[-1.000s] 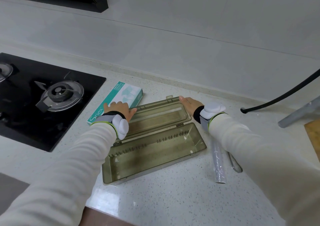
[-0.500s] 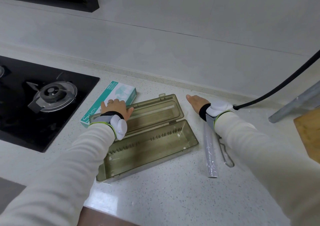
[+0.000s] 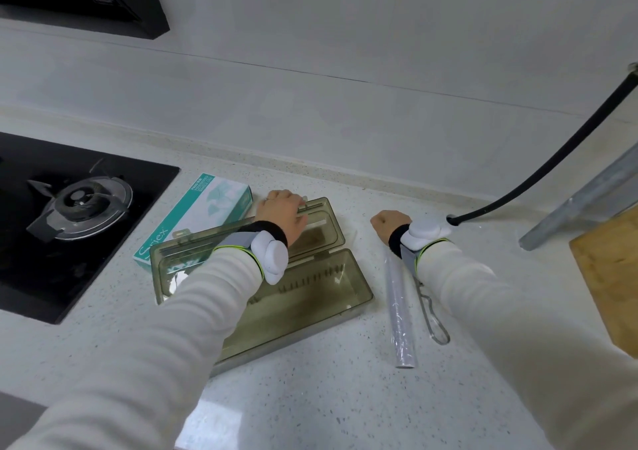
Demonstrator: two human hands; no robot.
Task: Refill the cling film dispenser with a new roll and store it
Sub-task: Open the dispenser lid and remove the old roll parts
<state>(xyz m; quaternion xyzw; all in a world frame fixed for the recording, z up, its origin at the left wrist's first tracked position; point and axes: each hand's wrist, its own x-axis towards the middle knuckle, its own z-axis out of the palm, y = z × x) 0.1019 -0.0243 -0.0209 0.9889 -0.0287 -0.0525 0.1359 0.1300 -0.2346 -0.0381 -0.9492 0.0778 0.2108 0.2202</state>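
Two hands are shown at one open dispenser. Since half a second ago, the left hand has been shifted from the left end of the lid towards its right half. It is now laid on the far rim; whether its fingers are hooked round that rim cannot be told. The right hand is held right of the lid, apart from it, with its fingers now curled under and nothing seen in it. One roll is laid untouched on the surface, just right of the dispenser. One wire loop is placed beside the roll. One teal box is placed just behind the lid's left end.
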